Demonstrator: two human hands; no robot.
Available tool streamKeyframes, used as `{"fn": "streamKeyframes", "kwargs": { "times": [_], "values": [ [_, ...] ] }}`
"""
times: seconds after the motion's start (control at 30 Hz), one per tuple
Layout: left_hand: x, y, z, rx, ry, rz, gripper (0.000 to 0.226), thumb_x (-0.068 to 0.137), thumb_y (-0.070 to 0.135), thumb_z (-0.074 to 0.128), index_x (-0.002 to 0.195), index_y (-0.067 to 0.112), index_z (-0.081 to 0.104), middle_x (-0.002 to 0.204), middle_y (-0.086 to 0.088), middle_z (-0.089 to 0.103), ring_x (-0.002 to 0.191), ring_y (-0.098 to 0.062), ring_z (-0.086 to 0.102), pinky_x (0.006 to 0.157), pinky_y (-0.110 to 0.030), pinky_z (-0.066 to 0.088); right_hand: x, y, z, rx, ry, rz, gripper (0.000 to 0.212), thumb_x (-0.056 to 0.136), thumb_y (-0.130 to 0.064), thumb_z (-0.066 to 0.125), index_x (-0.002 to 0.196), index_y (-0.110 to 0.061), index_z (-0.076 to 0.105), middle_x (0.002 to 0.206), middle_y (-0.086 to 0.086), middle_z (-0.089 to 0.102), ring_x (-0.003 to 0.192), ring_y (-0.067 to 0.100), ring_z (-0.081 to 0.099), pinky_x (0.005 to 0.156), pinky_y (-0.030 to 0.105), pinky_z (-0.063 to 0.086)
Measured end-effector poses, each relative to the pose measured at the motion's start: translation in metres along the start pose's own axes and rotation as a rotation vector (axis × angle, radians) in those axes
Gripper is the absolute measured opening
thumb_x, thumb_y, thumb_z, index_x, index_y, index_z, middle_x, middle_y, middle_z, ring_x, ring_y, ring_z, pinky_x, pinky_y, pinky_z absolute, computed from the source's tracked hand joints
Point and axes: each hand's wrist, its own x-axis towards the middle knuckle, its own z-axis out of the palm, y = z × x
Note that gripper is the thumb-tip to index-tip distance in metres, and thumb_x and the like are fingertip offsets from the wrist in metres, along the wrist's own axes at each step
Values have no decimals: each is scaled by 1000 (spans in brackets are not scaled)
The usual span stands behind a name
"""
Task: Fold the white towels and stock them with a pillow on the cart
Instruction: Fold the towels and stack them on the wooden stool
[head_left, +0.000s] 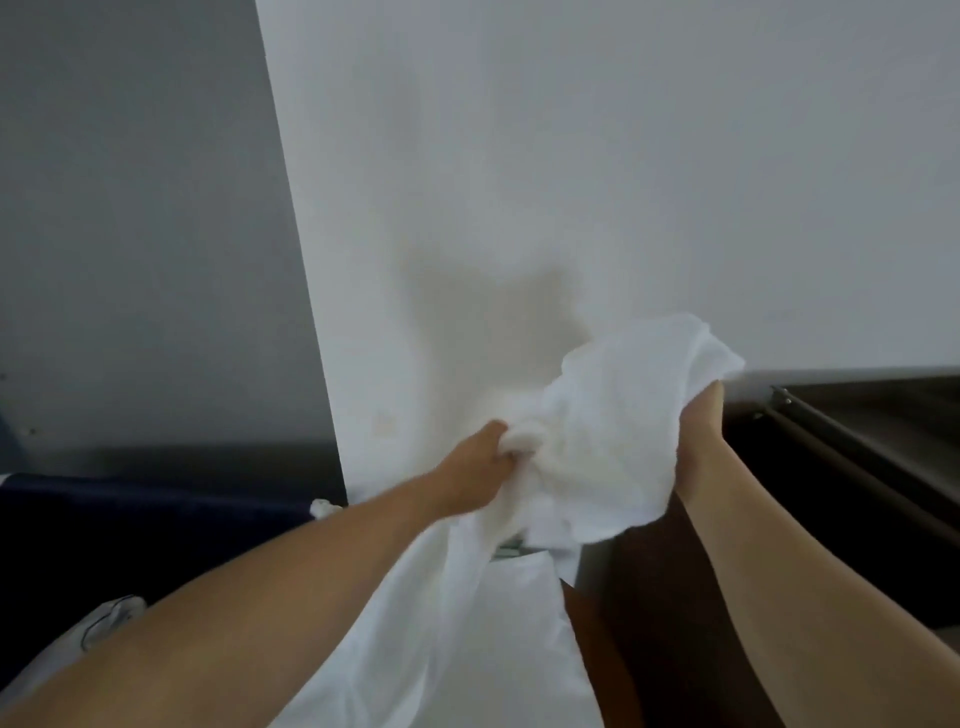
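- I'm watching a white towel (618, 426) being held up in front of a pale wall (571, 156), bunched and unfolded, with a long tail of white fabric trailing down towards the bottom of the view.
- The left hand (478, 465) is gripping a wad of the towel, its fingers (506, 457) curling tightly round the bunched cloth.
- The right hand (698, 421) is reaching up behind the towel's right side; I'm seeing only a thumb or fingertip against the cloth, so it seems to be holding it, though most of the grip is hidden.
- I'm judging the fold as not yet begun: no clean edge or corner is showing.
- The risk I'm seeing: with the cloth balled up, pulling the hands apart could leave it twisted, or the trailing tail could snag on the dark wooden furniture (675, 623) below it.
- A metal rail (857, 441) is running along the dark surface at right, close enough to catch a swinging corner.
- I cannot pick out a cart or a pillow with any certainty.
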Motion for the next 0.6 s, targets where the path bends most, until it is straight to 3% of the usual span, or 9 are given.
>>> {"fn": "streamKeyframes", "kwargs": {
  "times": [0.07, 0.1, 0.17, 0.23, 0.27, 0.33, 0.43, 0.5, 0.6],
  "values": [
    [-4, -23, 28, 103, -278, -67, 52, 100, 27, 51, 148, 16, 34, 150, -8, 43, 132, -25, 44, 104, -28, 34, -1, 6, 2, 76, -59, 72, 36, 108, -35, 24, 108, -21, 56, 89, -2, 60, 82, 18, 58, 83, 27, 44],
    [-8, -30, 38, 113, -398, -66, 58, 99, 29, 52, 152, 20, 30, 153, -5, 39, 136, -23, 41, 107, -26, 30, 0, 8, 3, 72, -82, 95, 35, 107, -37, 25, 91, -24, 53, 75, -4, 54, 69, 15, 52, 70, 26, 45],
    [-20, -28, 43, 69, -522, -54, 65, 94, 34, 60, 152, 23, 32, 153, 1, 40, 138, -19, 39, 105, -19, 28, 5, 11, 2, 47, -89, 87, 37, 107, -35, 27, 74, -24, 42, 60, -6, 47, 57, 12, 44, 54, 23, 40],
    [-22, -24, 34, -229, -506, -42, 57, 83, 29, 75, 135, 25, 53, 134, 10, 59, 126, -12, 53, 102, -24, 41, 7, 13, 2, 5, -120, 92, 38, 107, -29, 29, 70, -22, 38, 50, -8, 44, 50, 9, 42, 48, 20, 38],
    [-22, -20, 26, -427, -499, -51, 50, 79, 21, 78, 125, 28, 58, 120, 16, 67, 114, -6, 61, 91, -23, 49, 9, 14, 3, -13, -155, 86, 39, 106, -27, 30, 68, -22, 36, 47, -9, 42, 46, 8, 41, 47, 20, 38],
    [-21, -13, 6, -785, -530, -78, 48, 75, 21, 79, 119, 24, 61, 109, 11, 72, 101, -6, 67, 78, -25, 55, 10, 19, 7, -45, -209, 83, 39, 105, -27, 35, 66, -22, 36, 48, -7, 42, 44, 9, 41, 49, 23, 36],
    [-14, -9, -8, -998, -435, -166, 54, 82, 39, 68, 129, 16, 58, 119, -5, 70, 111, -25, 65, 90, -42, 56, 9, 31, 17, -83, -297, 194, 30, 97, -32, 49, 69, -21, 52, 61, -2, 52, 54, 15, 51, 55, 25, 43],
    [-10, -10, -11, -941, -203, -261, 44, 91, 37, 65, 126, 12, 59, 117, -8, 70, 108, -27, 66, 95, -45, 54, 9, 42, 21, -132, -324, 243, 27, 96, -34, 51, 77, -19, 63, 68, 0, 66, 59, 17, 62, 59, 27, 51],
    [-6, -22, -23, -676, 8, -358, 32, 94, 32, 61, 114, 7, 63, 115, -16, 67, 102, -32, 65, 86, -44, 55, 0, 57, 23, -293, -248, 286, 29, 95, -39, 56, 105, -16, 71, 101, 7, 76, 95, 29, 69, 91, 45, 54]
  ]
}}
